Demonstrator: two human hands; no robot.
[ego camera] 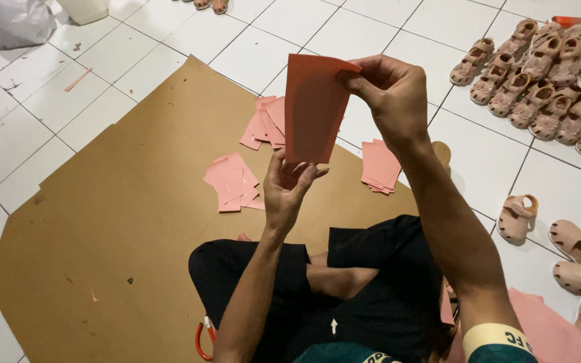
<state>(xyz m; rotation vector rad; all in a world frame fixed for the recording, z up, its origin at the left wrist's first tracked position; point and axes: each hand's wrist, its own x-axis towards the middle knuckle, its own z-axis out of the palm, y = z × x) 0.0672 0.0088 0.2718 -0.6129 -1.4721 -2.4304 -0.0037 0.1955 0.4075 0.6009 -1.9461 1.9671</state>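
Note:
I hold a salmon-pink sheet upright in front of me with both hands. My right hand pinches its top right corner. My left hand grips its bottom edge from below. Under the sheet, on a large brown cardboard spread on the tiled floor, lie three small piles of cut pink pieces: one by my left hand, one farther back, one to the right. My crossed legs in black trousers fill the foreground.
Red-handled scissors lie by my left knee. Several pinkish-beige children's sandals are grouped at the upper right, more sandals at the right edge. A larger pink sheet lies at the lower right. A white bag sits top left.

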